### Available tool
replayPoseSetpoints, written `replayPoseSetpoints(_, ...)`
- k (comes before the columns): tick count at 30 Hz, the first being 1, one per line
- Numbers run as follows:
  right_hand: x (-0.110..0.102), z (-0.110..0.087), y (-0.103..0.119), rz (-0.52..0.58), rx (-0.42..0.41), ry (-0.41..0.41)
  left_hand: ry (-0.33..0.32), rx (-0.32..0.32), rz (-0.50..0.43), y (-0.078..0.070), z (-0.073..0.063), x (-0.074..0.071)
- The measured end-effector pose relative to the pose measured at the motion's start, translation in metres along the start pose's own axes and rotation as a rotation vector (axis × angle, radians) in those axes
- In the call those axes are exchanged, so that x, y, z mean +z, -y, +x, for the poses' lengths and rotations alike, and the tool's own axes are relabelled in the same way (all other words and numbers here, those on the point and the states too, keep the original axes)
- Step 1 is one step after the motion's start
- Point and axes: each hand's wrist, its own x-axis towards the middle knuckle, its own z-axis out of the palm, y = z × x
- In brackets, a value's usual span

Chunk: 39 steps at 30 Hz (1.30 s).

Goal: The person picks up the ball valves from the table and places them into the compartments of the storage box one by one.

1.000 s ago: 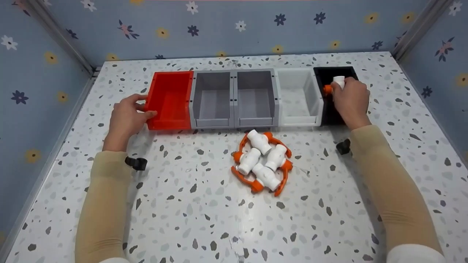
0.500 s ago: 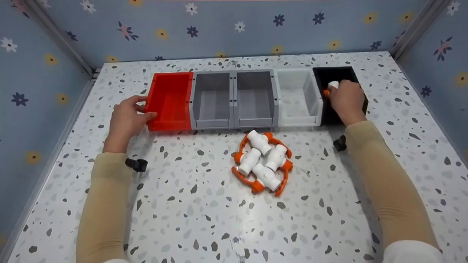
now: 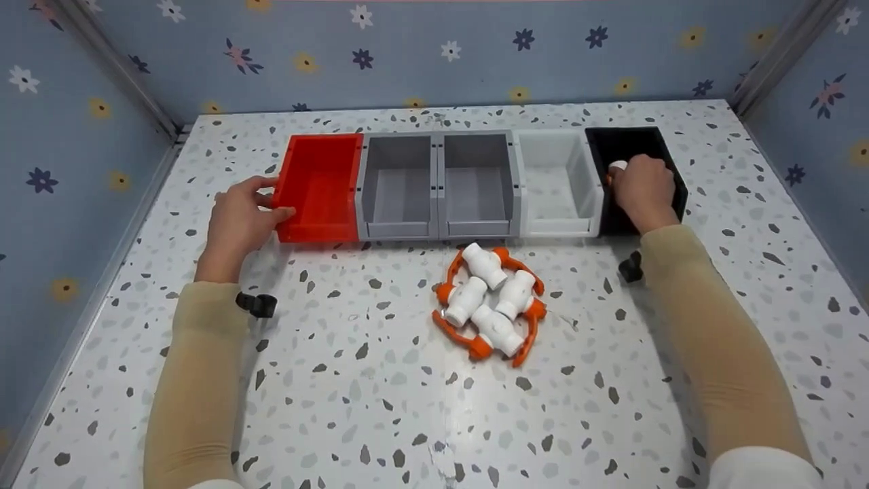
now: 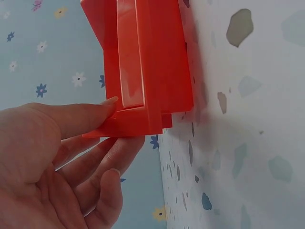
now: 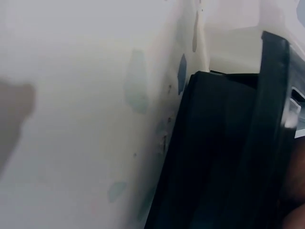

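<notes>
My left hand (image 3: 237, 216) grips the near left wall of the red bin (image 3: 319, 187), thumb inside and fingers outside; the left wrist view shows that hold on the bin's edge (image 4: 128, 121) closely. Down in the black bin (image 3: 628, 139) at the right end of the row, my right hand (image 3: 645, 190) holds a white plastic ball valve (image 3: 618, 165), mostly hidden by the fingers. Only the black bin's outer wall (image 5: 209, 152) and a sliver of the hand show in the right wrist view. Several white ball valves (image 3: 495, 329) with orange handles lie in a ring on the table.
Between the red and black bins stand two grey bins (image 3: 400, 183) and a white bin (image 3: 557, 183), all side by side. The speckled table (image 3: 339, 407) meets flowered wall panels (image 3: 475, 61) at the back and sides.
My right hand has lowered the ball valve deeper into the black bin, so less of it shows. My left hand keeps its grip on the red bin.
</notes>
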Motion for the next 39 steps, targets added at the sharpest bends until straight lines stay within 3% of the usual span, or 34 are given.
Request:
replayPoseSetpoints(12,0.0,0.001,-0.003,0.013,-0.006,-0.01,-0.004,-0.008,0.009,-0.001,0.0,0.0)
replayPoseSetpoints(25,-0.004,-0.01,-0.005,0.045,-0.098,-0.077,-0.014,0.0,0.032,-0.001,0.001,0.002)
replayPoseSetpoints(36,-0.019,-0.024,-0.005,0.14,-0.105,-0.004,-0.015,0.009,0.025,0.001,0.002,0.001)
replayPoseSetpoints(39,-0.022,-0.031,-0.007,0.181,-0.118,-0.027,-0.015,0.012,0.022,0.0,0.001,0.001)
